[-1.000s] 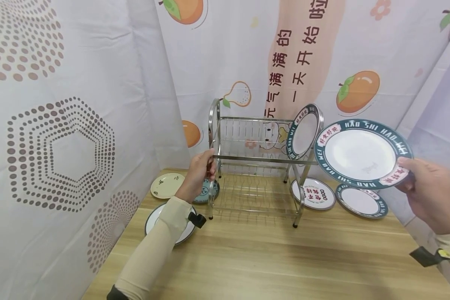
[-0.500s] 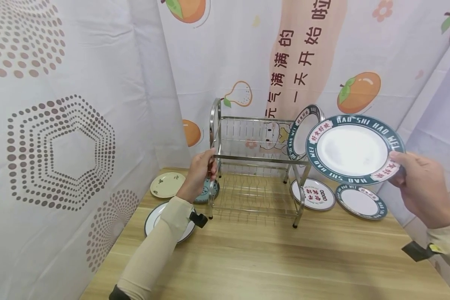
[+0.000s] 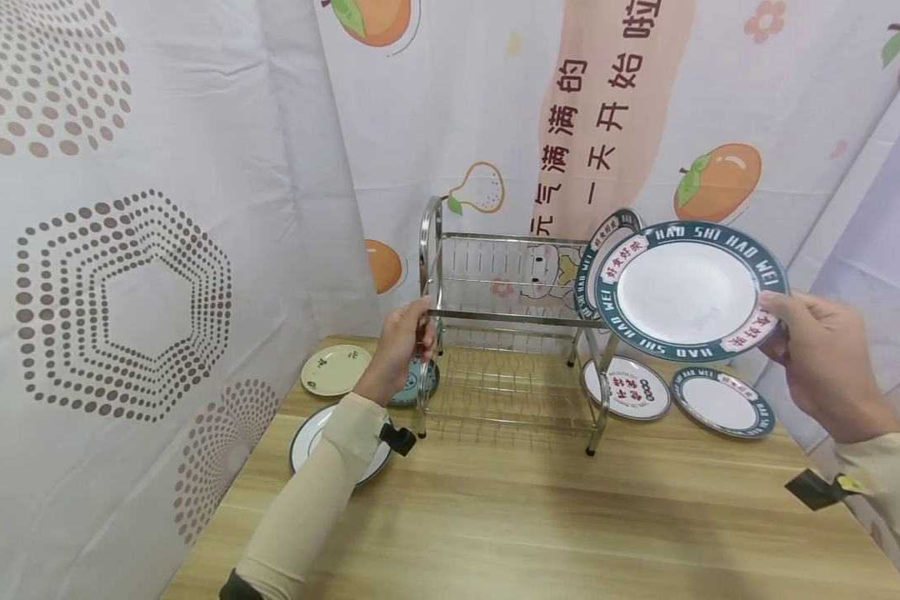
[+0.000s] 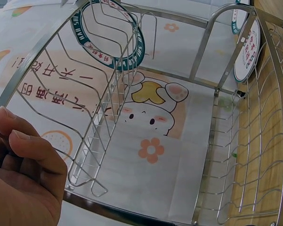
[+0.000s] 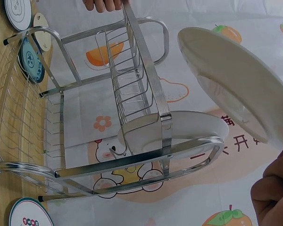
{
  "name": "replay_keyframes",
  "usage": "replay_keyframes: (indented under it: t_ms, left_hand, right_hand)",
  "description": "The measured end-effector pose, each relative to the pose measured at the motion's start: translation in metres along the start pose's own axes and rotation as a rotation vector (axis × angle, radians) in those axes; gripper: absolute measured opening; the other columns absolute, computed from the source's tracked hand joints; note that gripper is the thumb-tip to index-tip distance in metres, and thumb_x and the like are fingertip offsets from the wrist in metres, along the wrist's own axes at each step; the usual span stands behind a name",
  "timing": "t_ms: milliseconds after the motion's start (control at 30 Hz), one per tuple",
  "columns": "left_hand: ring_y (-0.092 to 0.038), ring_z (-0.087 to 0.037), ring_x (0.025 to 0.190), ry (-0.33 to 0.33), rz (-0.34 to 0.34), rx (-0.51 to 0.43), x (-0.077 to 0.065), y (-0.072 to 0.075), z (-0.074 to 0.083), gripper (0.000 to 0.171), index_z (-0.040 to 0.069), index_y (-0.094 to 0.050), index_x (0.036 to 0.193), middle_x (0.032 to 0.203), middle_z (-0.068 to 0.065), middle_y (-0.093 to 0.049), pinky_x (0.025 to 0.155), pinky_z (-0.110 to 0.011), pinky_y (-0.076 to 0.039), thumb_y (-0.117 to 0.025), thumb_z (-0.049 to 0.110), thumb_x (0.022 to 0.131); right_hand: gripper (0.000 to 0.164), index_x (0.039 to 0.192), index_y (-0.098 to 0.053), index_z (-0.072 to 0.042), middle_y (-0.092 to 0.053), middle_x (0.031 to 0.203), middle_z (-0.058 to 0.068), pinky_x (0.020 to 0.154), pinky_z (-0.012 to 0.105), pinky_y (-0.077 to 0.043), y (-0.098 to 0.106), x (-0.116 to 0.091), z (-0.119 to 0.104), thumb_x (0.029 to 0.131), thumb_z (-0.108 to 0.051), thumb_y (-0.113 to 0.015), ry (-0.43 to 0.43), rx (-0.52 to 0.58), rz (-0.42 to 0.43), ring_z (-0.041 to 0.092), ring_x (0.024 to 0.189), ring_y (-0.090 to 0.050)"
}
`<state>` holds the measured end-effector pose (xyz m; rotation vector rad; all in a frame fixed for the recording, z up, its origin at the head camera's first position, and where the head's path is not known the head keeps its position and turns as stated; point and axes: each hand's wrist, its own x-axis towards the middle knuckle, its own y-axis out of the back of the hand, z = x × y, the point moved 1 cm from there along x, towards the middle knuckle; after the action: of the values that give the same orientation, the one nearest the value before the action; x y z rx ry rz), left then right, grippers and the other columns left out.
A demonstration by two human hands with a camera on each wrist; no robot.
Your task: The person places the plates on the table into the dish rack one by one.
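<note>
My right hand [image 3: 825, 354] pinches the edge of a white plate [image 3: 686, 292] with a green lettered rim, thumb on top. It hangs tilted above the right end of a two-tier metal dish rack [image 3: 510, 317], overlapping the rack's right side in the head view. A matching green-rimmed plate [image 3: 589, 271] stands on edge in the upper tier's right end, partly hidden by the held one. My left hand [image 3: 401, 340] grips the rack's upper left front corner with curled fingers. The right wrist view shows the held plate's pale underside [image 5: 231, 80].
On the wooden table [image 3: 495, 517], a white plate with red print [image 3: 630, 390] and a green-rimmed plate [image 3: 720, 404] lie right of the rack. Left of it are a yellow plate [image 3: 335, 371], a blue plate [image 3: 408, 387] and a dark-rimmed white plate [image 3: 307, 437]. Printed curtains [image 3: 450, 100] hang behind.
My right hand has carried the plate leftward and slightly up, so it covers more of the plate in the rack. My left hand stays on the rack.
</note>
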<state>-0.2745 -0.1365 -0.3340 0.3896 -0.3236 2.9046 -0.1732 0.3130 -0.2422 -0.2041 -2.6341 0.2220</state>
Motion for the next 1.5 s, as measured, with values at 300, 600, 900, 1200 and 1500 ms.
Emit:
replay_keyframes:
  t_ms: [300,600,900,1200,1500]
  left_hand:
    - [-0.042,-0.015,0.046,-0.019,-0.022,0.002,0.001,-0.001,-0.002,0.054,0.009,-0.036,0.066,0.057,-0.001,-0.045,0.044,-0.026,-0.036,-0.048,0.040,0.109]
    - [-0.044,-0.015,0.047,-0.018,-0.026,0.000,0.002,-0.002,-0.002,0.052,0.010,-0.037,0.068,0.057,-0.001,-0.045,0.045,-0.026,-0.037,-0.049,0.039,0.109]
    - [-0.043,-0.015,0.046,-0.020,-0.028,-0.014,0.002,-0.005,-0.003,0.050,0.010,-0.038,0.069,0.057,-0.001,-0.046,0.045,-0.025,-0.037,-0.048,0.039,0.109]
    - [-0.044,-0.014,0.046,-0.016,-0.027,-0.017,0.002,-0.006,-0.002,0.050,0.011,-0.038,0.068,0.056,0.000,-0.045,0.045,-0.026,-0.036,-0.045,0.037,0.110]
    - [-0.043,-0.015,0.046,-0.034,-0.027,-0.014,0.001,-0.002,-0.004,0.051,0.009,-0.036,0.070,0.056,0.000,-0.044,0.045,-0.026,-0.037,-0.046,0.040,0.110]
  right_hand:
    - [0.037,0.065,-0.061,0.007,-0.053,0.059,0.002,0.053,0.018,-0.043,-0.009,0.003,-0.003,0.101,-0.005,-0.064,0.002,-0.160,0.012,0.013,0.056,-0.045]
    - [0.035,0.067,-0.064,0.008,-0.056,0.056,0.002,0.045,0.029,-0.023,-0.019,0.006,-0.005,0.100,-0.003,-0.063,0.064,-0.202,0.011,0.015,0.049,-0.037]
    - [0.032,0.070,-0.067,0.005,-0.052,0.053,0.001,0.044,0.030,-0.020,-0.029,0.009,-0.005,0.101,-0.002,-0.061,0.077,-0.242,0.017,0.014,0.047,-0.035]
    - [0.037,0.064,-0.059,0.005,-0.039,0.045,0.001,0.042,0.036,-0.012,-0.041,0.015,-0.002,0.101,-0.003,-0.060,0.120,-0.316,0.039,0.013,0.040,-0.029]
    - [0.039,0.072,-0.062,0.006,-0.042,0.048,0.000,0.038,0.036,-0.021,-0.055,0.019,-0.001,0.104,-0.016,-0.056,0.119,-0.595,0.072,0.013,0.041,-0.033]
